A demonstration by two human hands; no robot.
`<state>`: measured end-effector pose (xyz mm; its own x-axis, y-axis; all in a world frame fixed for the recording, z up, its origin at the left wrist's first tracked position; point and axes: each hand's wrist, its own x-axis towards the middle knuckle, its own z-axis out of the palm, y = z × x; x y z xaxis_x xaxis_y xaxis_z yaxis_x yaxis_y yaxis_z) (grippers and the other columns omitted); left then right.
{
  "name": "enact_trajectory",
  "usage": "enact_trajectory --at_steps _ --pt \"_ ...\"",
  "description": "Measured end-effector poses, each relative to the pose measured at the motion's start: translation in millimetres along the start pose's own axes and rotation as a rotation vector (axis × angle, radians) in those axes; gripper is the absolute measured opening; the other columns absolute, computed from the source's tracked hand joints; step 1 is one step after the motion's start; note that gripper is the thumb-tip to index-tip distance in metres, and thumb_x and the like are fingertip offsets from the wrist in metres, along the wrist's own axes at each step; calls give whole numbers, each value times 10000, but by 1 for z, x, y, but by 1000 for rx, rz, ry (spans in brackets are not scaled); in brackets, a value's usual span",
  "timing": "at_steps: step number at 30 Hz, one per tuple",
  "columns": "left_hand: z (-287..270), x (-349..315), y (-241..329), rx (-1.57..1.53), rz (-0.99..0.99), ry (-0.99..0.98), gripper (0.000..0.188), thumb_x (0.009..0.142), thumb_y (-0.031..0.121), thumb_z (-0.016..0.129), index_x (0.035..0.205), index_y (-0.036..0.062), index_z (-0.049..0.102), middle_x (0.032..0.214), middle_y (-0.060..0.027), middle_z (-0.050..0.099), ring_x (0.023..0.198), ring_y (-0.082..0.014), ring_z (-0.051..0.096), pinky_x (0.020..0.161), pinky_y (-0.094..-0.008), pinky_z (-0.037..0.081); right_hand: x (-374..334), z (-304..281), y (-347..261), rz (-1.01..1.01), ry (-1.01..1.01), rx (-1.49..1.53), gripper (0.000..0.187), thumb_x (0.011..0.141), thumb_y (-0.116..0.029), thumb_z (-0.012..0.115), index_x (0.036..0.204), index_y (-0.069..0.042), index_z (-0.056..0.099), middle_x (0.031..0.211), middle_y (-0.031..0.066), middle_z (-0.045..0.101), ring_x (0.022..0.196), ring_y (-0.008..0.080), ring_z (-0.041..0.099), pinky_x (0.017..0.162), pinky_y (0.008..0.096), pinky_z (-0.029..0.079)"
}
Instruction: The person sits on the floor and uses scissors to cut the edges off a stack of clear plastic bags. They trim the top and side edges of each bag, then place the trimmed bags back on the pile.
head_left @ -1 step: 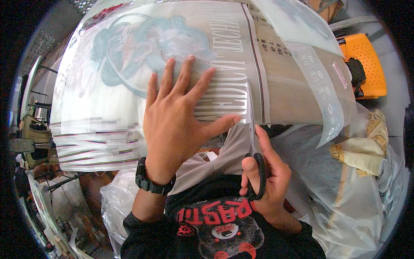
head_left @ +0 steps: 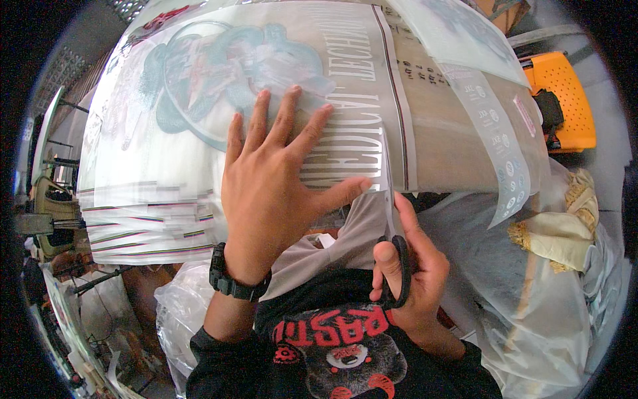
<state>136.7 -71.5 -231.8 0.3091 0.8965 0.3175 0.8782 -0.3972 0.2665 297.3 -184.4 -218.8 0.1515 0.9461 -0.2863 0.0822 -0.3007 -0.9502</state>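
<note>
My left hand (head_left: 271,183) lies flat with spread fingers on a translucent printed film (head_left: 259,56). The film carries a teal design, large pale lettering and a dark striped border. Black-handled scissors (head_left: 401,271) sit in my right hand (head_left: 425,272), with its thumb and fingers in the loops. Their long blades point away from me, reaching the film's near edge just right of my left thumb. Whether the blades are fully closed is hard to make out.
A stack of similar sheets (head_left: 153,229) fills the table's near left. A narrow printed strip (head_left: 498,143) hangs over the right edge. Beyond it stands an orange perforated plastic seat (head_left: 565,100). Clear plastic sheeting (head_left: 505,286) and a cream cloth (head_left: 558,233) lie at the right.
</note>
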Motion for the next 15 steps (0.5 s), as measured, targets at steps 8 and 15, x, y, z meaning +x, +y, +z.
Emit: enact_trajectory --at_steps 8,15 --pt "1 6 0 11 7 5 809 688 619 720 1360 206 541 1473 -121 424 1384 -353 341 1139 -510 226 8 11 0 -62 22 72 690 891 -288 700 1459 -73 373 572 -39 509 477 35 500 437 216 426" --pt "1 6 1 43 3 -24 812 700 613 717 1375 204 524 1484 -119 409 1394 -347 327 1137 -519 221 12 12 -3 -31 25 55 682 893 -291 697 1456 -74 380 586 -26 542 471 38 499 435 217 425"
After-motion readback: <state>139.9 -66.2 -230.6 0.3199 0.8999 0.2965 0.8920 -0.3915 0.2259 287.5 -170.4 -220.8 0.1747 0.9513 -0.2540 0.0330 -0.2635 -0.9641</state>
